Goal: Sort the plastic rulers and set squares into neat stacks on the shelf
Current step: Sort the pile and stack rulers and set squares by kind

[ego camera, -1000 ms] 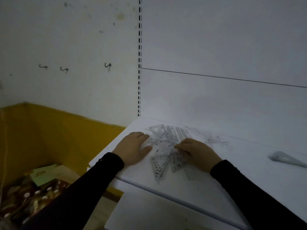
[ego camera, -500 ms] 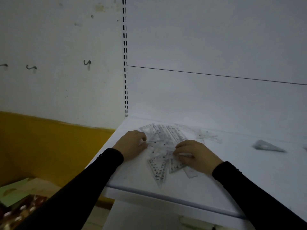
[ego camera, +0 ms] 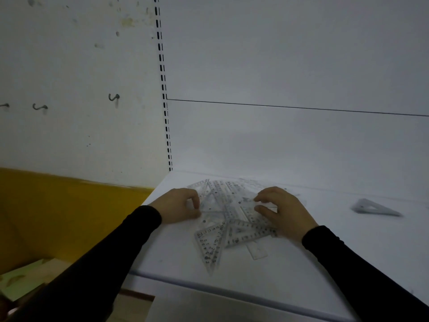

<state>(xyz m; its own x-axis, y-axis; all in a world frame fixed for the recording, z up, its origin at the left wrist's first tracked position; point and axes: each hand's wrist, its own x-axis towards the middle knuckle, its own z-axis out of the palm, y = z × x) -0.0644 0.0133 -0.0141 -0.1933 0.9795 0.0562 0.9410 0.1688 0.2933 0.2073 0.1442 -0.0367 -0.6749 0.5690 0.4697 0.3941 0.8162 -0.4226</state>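
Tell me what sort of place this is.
Probably a shop or stockroom: a white shelf on a slotted upright, wall hooks, and a pile of rulers and set squares.

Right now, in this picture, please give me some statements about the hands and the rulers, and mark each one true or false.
1. Both hands are at the pile of clear rulers and set squares. True.
2. The pile is already sorted into neat stacks. False: the pieces lie crossed and overlapping.
3. One set square lies apart, to the right on the shelf. True.
4. The left hand is raised above the shelf, holding a ruler. False: it is down at the pile's left edge.
5. The right hand has its fingers on the pile. True.
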